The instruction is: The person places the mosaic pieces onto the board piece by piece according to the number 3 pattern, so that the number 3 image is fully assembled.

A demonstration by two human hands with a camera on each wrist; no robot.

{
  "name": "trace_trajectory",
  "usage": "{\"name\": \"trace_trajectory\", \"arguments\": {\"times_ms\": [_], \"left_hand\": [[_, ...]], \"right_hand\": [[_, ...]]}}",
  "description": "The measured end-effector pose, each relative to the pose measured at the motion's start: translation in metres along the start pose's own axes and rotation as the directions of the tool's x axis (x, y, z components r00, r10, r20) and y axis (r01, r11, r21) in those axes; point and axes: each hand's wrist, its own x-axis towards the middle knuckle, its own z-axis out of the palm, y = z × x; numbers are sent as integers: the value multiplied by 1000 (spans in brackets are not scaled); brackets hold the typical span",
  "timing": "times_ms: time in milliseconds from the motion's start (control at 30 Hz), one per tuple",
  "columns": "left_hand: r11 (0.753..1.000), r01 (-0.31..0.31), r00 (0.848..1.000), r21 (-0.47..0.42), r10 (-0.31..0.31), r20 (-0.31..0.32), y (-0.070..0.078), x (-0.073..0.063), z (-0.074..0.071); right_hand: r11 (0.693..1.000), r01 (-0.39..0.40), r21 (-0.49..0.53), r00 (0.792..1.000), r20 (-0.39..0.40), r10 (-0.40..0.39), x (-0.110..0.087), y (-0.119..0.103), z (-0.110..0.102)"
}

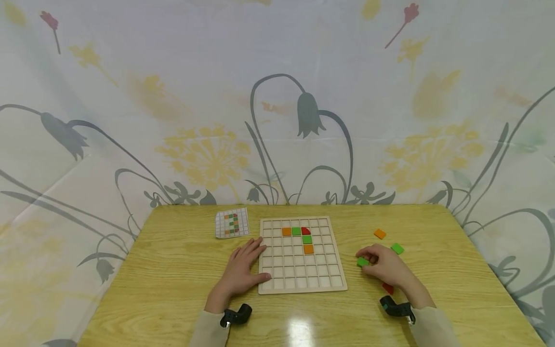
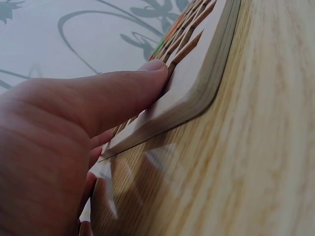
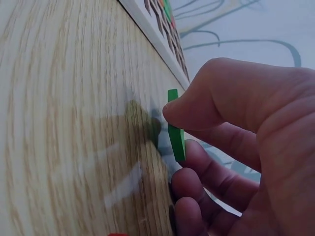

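A wooden grid board (image 1: pixel 282 284) lies on the table, with orange, green and red tiles in some of its upper squares. My left hand (image 1: pixel 243 270) rests against the board's left side, fingers spread; in the left wrist view its thumb (image 2: pixel 123 86) lies over the board's edge. To the right of the board, my right hand (image 1: pixel 386 265) pinches a green square tile (image 3: pixel 176 142) between thumb and fingers, just above the table. Close to that hand lie another green tile (image 1: pixel 397 248), an orange tile (image 1: pixel 379 233) and a red tile (image 1: pixel 388 288), partly covered by the hand.
A small pattern card (image 1: pixel 220 226) with a printed coloured grid lies behind my left hand. The wooden table (image 1: pixel 173 270) reaches back to a flower-printed curtain (image 1: pixel 195 96). Each wrist wears a black camera mount (image 1: pixel 236 315).
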Motion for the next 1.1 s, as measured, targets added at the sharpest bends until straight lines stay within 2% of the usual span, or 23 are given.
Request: {"name": "trace_trajectory", "arguments": {"times_ms": [600,1100], "left_hand": [[1000,9,1000,8,-9,4,0,0,0],[1000,9,1000,3,-9,0,0,0,1]], "right_hand": [[1000,18,3,1000,-22,-18,0,-1,-2],[997,79,-18,996,-46,-80,13,-13,9]]}}
